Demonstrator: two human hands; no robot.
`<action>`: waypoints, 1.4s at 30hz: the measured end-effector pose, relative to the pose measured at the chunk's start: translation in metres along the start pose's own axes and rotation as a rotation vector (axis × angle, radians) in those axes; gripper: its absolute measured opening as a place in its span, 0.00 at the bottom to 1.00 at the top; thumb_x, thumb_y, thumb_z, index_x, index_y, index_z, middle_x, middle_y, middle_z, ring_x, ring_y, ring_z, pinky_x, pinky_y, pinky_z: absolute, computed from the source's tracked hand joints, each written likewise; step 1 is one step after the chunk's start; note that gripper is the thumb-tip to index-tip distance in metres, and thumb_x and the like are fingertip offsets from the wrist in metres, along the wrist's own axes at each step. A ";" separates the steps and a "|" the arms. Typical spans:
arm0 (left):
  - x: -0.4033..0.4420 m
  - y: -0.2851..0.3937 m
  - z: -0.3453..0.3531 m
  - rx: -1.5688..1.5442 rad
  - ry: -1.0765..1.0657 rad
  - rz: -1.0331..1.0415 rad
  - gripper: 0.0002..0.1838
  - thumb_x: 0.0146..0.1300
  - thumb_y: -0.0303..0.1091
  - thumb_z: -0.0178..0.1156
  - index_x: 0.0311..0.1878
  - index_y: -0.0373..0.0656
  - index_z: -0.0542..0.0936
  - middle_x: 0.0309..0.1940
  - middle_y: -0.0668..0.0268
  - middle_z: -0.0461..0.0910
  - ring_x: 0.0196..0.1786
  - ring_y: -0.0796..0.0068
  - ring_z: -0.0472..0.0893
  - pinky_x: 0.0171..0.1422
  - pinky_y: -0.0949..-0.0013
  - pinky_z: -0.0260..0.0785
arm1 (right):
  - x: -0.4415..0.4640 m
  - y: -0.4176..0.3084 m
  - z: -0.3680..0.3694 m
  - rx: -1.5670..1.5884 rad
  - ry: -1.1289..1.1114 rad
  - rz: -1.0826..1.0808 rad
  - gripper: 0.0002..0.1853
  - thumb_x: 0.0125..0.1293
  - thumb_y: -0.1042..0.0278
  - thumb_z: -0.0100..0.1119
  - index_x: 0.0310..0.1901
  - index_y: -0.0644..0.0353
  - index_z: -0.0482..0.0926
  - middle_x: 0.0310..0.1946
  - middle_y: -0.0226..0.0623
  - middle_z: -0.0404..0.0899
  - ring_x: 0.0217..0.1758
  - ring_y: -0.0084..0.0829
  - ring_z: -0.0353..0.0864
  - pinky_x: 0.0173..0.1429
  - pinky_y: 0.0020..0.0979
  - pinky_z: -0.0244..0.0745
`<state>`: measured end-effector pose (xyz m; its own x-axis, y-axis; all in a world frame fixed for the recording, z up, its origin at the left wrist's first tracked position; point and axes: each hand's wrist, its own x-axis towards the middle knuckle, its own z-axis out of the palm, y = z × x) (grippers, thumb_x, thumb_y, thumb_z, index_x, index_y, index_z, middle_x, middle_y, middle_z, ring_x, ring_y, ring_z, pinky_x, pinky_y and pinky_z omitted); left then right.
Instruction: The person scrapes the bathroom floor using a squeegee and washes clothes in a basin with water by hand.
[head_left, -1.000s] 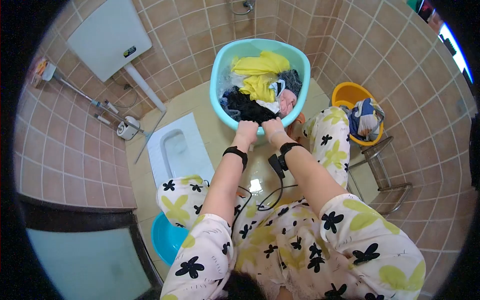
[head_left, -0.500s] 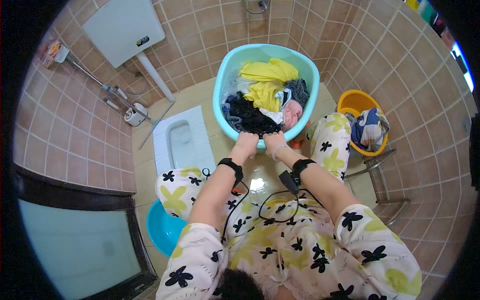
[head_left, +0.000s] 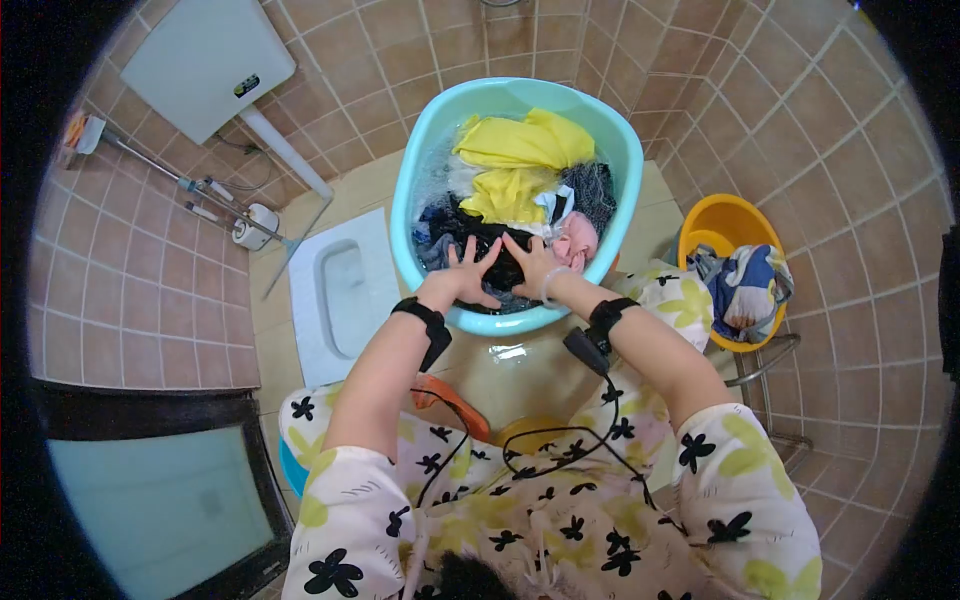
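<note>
Soaking clothes fill a light blue basin (head_left: 408,190). My left hand (head_left: 468,277) lies on black cloth (head_left: 488,236) at the near side of the basin, fingers spread. Beside it my right hand (head_left: 534,265) rests on the same dark cloth, its fingers apart as well. Yellow cloth (head_left: 525,140) lies farther back, partly above the water. A pink cloth (head_left: 575,241) is just right of my right hand, and dark grey cloth (head_left: 592,195) is along the right wall of the basin. Suds float at the left side.
An orange basin (head_left: 697,222) with a blue and grey garment (head_left: 742,285) stands at the right, by a metal rack (head_left: 765,370). A squat toilet (head_left: 345,290) is on the left. Cables hang between my wrists. A blue basin (head_left: 291,468) shows behind my left leg.
Both hands have let go of the near rim and moved inward onto the dark cloth, with fingers now spread. The basin appears larger and nearer in view.
</note>
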<state>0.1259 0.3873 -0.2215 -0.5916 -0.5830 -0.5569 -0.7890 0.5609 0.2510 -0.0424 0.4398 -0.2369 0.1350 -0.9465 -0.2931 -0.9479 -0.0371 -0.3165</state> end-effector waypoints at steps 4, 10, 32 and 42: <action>0.043 -0.006 -0.026 -0.075 -0.043 -0.076 0.66 0.34 0.60 0.70 0.68 0.70 0.29 0.69 0.47 0.28 0.66 0.28 0.41 0.68 0.44 0.45 | 0.038 0.017 -0.022 -0.071 -0.034 0.140 0.58 0.39 0.56 0.73 0.68 0.33 0.41 0.61 0.54 0.52 0.59 0.59 0.61 0.60 0.50 0.63; 0.097 -0.017 -0.053 -0.214 -0.119 -0.098 0.63 0.39 0.59 0.69 0.69 0.67 0.32 0.69 0.45 0.31 0.69 0.42 0.48 0.70 0.52 0.47 | 0.094 0.045 -0.039 -0.104 -0.222 0.175 0.54 0.45 0.55 0.69 0.68 0.30 0.39 0.64 0.58 0.48 0.61 0.60 0.60 0.61 0.48 0.62; -0.010 -0.048 -0.133 -0.898 0.206 -0.058 0.25 0.61 0.39 0.54 0.60 0.42 0.65 0.53 0.62 0.70 0.52 0.66 0.73 0.53 0.64 0.70 | 0.110 -0.023 -0.050 0.395 0.223 -0.258 0.16 0.47 0.76 0.51 0.40 0.63 0.80 0.38 0.52 0.79 0.45 0.45 0.78 0.53 0.38 0.71; -0.077 -0.081 -0.038 -1.830 0.447 -0.232 0.17 0.60 0.36 0.55 0.50 0.40 0.68 0.44 0.60 0.72 0.46 0.64 0.75 0.49 0.62 0.70 | 0.090 -0.105 0.007 -0.046 -0.183 -0.166 0.34 0.50 0.61 0.61 0.62 0.46 0.63 0.62 0.47 0.61 0.60 0.46 0.69 0.58 0.42 0.68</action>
<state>0.2291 0.3643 -0.1687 -0.2202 -0.8014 -0.5561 0.1471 -0.5908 0.7933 0.0709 0.3607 -0.2362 0.3359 -0.8526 -0.4003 -0.9200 -0.2059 -0.3333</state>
